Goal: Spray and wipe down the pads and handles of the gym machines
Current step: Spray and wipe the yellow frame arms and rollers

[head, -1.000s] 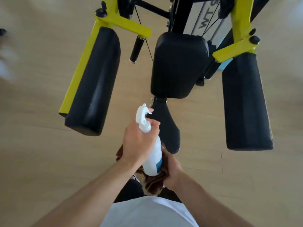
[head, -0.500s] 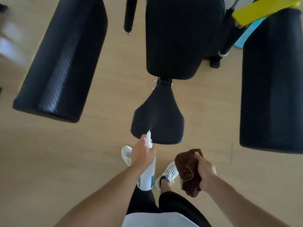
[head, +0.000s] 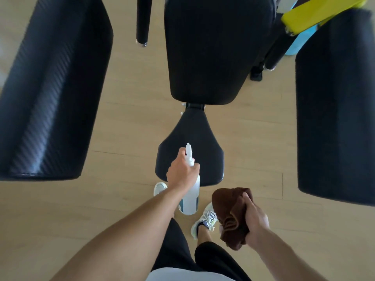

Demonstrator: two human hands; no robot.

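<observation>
The left hand (head: pixel 181 173) has its fingers wrapped round the neck of a white translucent plastic spray bottle (head: pixel 190 194), nozzle aimed forward over the small black vinyl seat pad (head: pixel 205 142), which sits directly ahead and below, just above the person's white trainers; whether a finger is on the trigger cannot be told from here; the right hand (head: pixel 256 222) clutches a bunched brown terry cloth (head: pixel 230 216), held just right of the bottle and short of the seat's near edge.

The bottle looks light and rigid, smooth-walled and likely slick if wet, so the neck under the trigger head is the sound place to hold it, as it is held now; the cloth is soft, limp and absorbent, best gripped in a wad so a flat face meets the pad.

The seat pad is a rounded trapezoid, probably firm foam under smooth, slightly glossy vinyl, which should wipe easily but may hold streaks; beyond it the large black backrest pad (head: pixel 215 49) is a broad matte slab; to either side hang the long left arm pad (head: pixel 50 88), with a fine woven carbon-look texture and a sheen, and the long right arm pad (head: pixel 334 108), darker and plainer; a yellow painted steel arm (head: pixel 316 15) and a black foam-sleeved handle (head: pixel 143 19) show at the top, over a pale wood-plank floor (head: pixel 60 220).
</observation>
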